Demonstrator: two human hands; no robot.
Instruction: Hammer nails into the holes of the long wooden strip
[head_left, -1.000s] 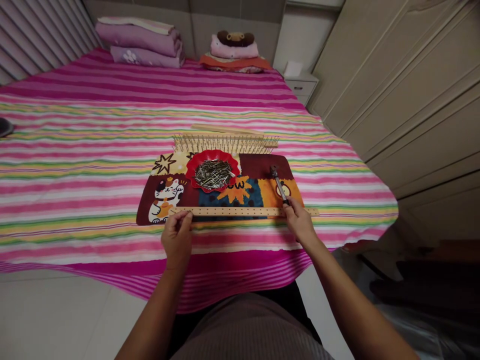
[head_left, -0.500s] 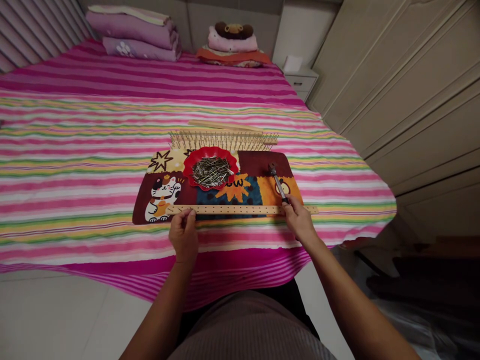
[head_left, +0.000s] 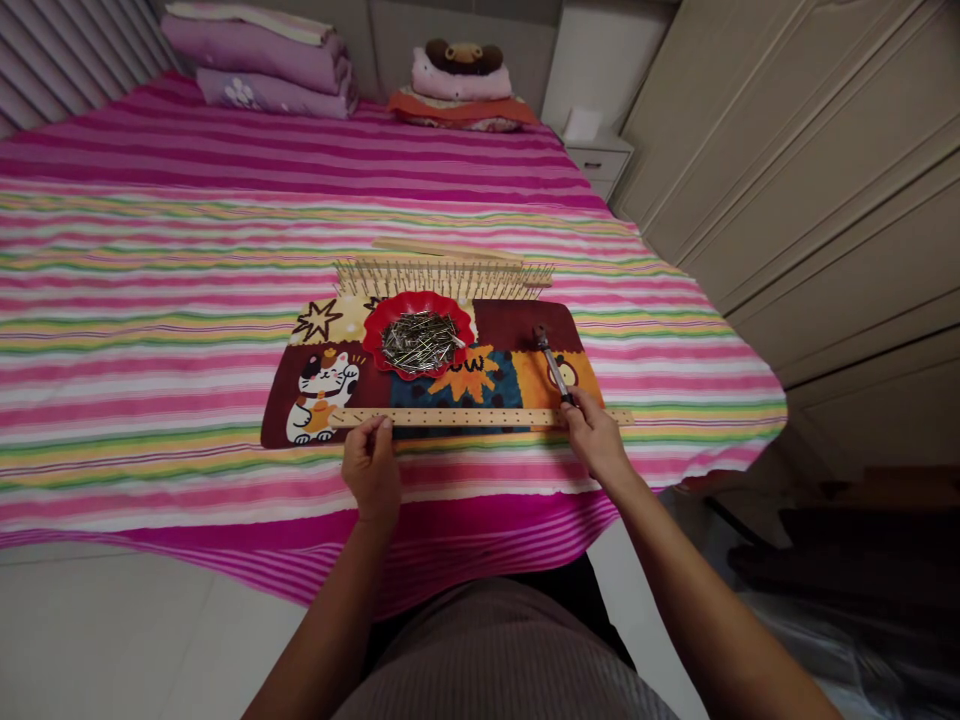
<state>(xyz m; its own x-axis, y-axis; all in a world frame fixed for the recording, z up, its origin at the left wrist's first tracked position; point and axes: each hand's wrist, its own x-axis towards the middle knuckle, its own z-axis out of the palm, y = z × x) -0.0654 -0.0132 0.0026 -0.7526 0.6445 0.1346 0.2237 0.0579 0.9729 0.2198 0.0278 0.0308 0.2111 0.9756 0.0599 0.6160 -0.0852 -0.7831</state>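
A narrow wooden strip [head_left: 472, 417] with rows of dark holes or dots lies across the patterned mat [head_left: 517, 315]. My left hand [head_left: 373, 465] is closed in a pinch at the strip's near edge, towards its left end; whatever sits between its fingertips is too small to make out. In my right hand [head_left: 595, 437], over the strip's right part, is the dark grip of a hammer [head_left: 553, 362], its metal head pointing away from me above the mat. Behind the strip, a red scalloped bowl [head_left: 375, 345] holds a heap of loose nails [head_left: 421, 342].
Beyond the bowl, wooden strips [head_left: 442, 278] bristle with upright nails, and a plain strip [head_left: 450, 248] lies behind them. All rest on a striped bedspread [head_left: 150, 350]. Folded bedding [head_left: 259, 60] and a stack with a pillow [head_left: 461, 85] sit at the far end; wardrobe doors [head_left: 787, 200] stand right.
The view has shifted very slightly. Both hands, the hammer and the strip keep nearly the same places.
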